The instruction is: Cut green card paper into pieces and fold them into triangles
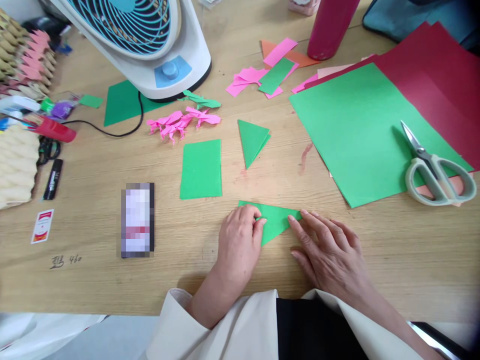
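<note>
A green paper triangle (275, 220) lies flat on the table in front of me, its long edge facing away. My left hand (240, 240) pinches its left part between thumb and curled fingers. On its right corner rest the fingertips of my right hand (330, 245), with the fingers stretched out and the palm low over the table. Just beyond are a folded green triangle (253, 141) and a green paper rectangle (201, 169). Part of the held paper is hidden under my left hand.
Scissors (427, 165) lie on large green sheets (360, 130) at right. A phone (137, 220) is at left. Behind stand a fan (172, 70) and a dark pink bottle (332, 30). Pink folded figures (180, 122) and paper scraps (249, 77) lie farther back.
</note>
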A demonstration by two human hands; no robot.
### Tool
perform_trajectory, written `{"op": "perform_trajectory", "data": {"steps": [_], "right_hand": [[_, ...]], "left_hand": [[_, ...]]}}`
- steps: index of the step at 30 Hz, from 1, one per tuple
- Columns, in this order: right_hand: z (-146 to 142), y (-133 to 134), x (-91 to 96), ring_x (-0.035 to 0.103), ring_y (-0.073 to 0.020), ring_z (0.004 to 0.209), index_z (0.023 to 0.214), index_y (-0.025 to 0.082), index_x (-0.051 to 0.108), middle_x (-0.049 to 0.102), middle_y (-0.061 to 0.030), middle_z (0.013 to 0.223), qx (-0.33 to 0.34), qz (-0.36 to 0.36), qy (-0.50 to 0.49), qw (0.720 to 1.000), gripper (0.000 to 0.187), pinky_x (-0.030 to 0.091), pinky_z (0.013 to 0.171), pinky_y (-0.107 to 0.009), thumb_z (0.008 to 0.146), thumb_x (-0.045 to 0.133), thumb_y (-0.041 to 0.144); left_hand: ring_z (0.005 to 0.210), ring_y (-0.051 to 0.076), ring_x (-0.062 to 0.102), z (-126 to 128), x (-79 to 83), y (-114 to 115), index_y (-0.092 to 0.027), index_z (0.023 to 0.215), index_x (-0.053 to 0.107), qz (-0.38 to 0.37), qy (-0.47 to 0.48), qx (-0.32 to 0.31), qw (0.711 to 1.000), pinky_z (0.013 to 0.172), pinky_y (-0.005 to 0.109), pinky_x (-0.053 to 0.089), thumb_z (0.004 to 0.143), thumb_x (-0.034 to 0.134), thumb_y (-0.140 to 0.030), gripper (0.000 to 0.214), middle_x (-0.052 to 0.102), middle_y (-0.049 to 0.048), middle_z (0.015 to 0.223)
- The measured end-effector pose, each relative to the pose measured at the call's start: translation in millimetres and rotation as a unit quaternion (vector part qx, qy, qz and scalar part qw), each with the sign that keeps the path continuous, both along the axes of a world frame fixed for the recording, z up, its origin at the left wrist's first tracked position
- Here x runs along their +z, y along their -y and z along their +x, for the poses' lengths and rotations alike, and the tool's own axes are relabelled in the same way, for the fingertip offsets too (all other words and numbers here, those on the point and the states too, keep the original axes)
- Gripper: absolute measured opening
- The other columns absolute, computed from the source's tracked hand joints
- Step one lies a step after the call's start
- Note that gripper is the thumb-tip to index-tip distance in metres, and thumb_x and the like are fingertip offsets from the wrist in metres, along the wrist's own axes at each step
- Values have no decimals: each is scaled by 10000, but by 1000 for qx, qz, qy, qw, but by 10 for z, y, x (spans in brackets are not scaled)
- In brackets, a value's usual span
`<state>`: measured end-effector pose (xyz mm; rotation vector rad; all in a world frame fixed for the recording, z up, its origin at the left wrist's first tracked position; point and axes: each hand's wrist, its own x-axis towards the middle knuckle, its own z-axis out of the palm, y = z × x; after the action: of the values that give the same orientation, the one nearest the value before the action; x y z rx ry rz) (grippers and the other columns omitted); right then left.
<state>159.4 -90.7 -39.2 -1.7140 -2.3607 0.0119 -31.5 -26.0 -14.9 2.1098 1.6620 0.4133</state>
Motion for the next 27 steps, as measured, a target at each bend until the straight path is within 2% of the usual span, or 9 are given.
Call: {"op": "perform_trajectory", "data": {"steps": [11,14,17,20,23,27], "right_hand": [[-29,-28,46,516,-280,1221,1422,231,509,567,-126,1401,-10,0,2,1000,490,331,1019,-431,967,513,411],[-42,-41,74,525,-272,1194,1403,238,532,581,-116,1382,-16,-2,0,1000,472,335,1015,-427,963,524,412],[-51,-46,89,515,-269,1211,1396,238,540,584,-111,1378,-18,-3,2,1000,464,336,1013,-423,965,528,407],[-56,-42,85,499,-267,1239,1402,236,535,577,-110,1388,-18,-3,3,1000,466,333,1020,-418,965,532,396],[-62,-33,70,498,-265,1247,1409,239,529,575,-106,1394,-24,-1,-1,1000,469,330,1026,-419,966,531,394],[-72,-23,54,500,-265,1252,1404,243,536,582,-104,1387,-31,0,-14,999,457,328,1034,-424,970,529,386]], "left_hand": [[782,175,586,-7,1,8,-191,918,539,-1,-23,-14,1000,725,316,459,919,549,-136,56,627,12,836],[821,192,586,2,18,15,-185,943,556,-9,-49,-22,999,746,338,467,927,538,-143,48,624,27,877],[875,215,580,8,20,5,-188,982,592,13,-69,-38,997,768,364,480,935,527,-165,83,605,49,934],[918,224,576,0,-7,-14,-186,1039,630,63,-62,-87,992,811,377,501,939,500,-135,171,609,64,980],[1001,213,596,-21,-38,-11,-126,1086,635,117,-64,-168,977,905,360,514,960,446,-102,228,647,97,1109],[1118,231,613,-31,-28,69,-59,1208,605,147,-133,-241,950,963,360,513,996,432,-187,302,663,136,1232]]}}
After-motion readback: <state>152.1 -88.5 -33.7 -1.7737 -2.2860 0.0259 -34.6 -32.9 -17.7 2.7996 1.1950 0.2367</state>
